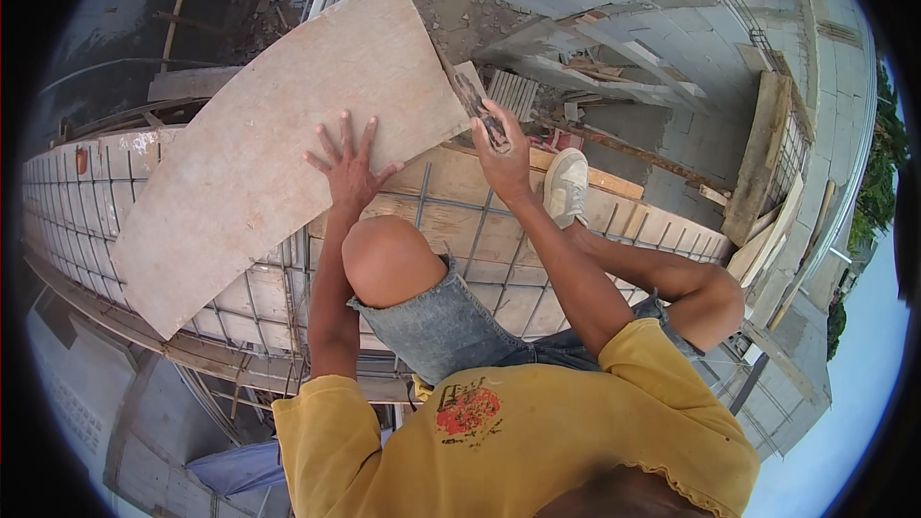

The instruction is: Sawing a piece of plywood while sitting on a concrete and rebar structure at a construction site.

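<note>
If the tan wooden board (317, 86) is sliding under the spread left hand (352, 173), the right fist's (505, 161) brown handle (497, 136) may be jerking.

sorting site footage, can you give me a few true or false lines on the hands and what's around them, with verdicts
1. The left hand lies spread on the board. True.
2. The right hand is empty. False: it grips a tool.
3. Part of the board lies over a metal grid. True.
4. The shirt is blue. False: it is yellow.
</note>
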A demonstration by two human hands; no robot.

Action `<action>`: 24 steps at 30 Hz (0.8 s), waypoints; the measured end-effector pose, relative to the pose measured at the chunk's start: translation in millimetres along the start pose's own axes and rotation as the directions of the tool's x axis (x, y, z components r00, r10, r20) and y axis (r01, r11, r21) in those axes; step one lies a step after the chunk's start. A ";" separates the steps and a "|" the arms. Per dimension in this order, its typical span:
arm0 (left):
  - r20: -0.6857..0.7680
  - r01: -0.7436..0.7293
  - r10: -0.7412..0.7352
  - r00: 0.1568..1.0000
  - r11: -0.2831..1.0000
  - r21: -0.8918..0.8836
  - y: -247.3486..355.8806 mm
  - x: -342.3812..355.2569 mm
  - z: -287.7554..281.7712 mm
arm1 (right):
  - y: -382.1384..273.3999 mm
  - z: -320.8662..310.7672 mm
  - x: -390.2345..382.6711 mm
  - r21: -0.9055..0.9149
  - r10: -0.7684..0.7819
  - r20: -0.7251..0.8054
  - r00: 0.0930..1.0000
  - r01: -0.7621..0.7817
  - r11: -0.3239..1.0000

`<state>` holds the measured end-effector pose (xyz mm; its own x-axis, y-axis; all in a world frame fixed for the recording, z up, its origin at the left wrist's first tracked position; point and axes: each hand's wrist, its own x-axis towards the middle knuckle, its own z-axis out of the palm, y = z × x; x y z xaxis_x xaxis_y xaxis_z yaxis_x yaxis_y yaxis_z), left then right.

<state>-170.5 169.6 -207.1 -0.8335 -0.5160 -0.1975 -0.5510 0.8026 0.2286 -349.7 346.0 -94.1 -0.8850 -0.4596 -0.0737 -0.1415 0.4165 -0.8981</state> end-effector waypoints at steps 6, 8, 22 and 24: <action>0.118 -0.018 0.022 0.993 0.999 -0.030 8.1 9.6 -6.3 | 0.5 -36.7 -52.7 -0.033 0.147 0.013 0.989 -0.147 0.989; 0.284 0.054 -0.060 0.957 0.998 0.032 10.8 5.6 -18.1 | -25.2 -86.6 -116.7 -0.183 0.096 0.038 0.995 -0.088 0.979; 0.276 0.022 -0.012 0.961 0.999 -0.035 -1.8 4.8 -12.7 | -12.0 -52.1 -50.9 0.010 0.230 0.064 0.971 -0.231 0.973; 0.328 0.055 -0.047 0.944 0.998 -0.015 -5.7 -9.7 -16.8 | -45.0 -114.3 -132.0 -0.213 0.229 0.111 0.967 -0.202 0.956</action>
<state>-159.9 165.0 -190.5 -0.7473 -0.4265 -0.5095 -0.5966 0.7683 0.2320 -277.2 477.6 5.7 -0.8393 -0.4360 -0.3249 -0.0512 0.6583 -0.7510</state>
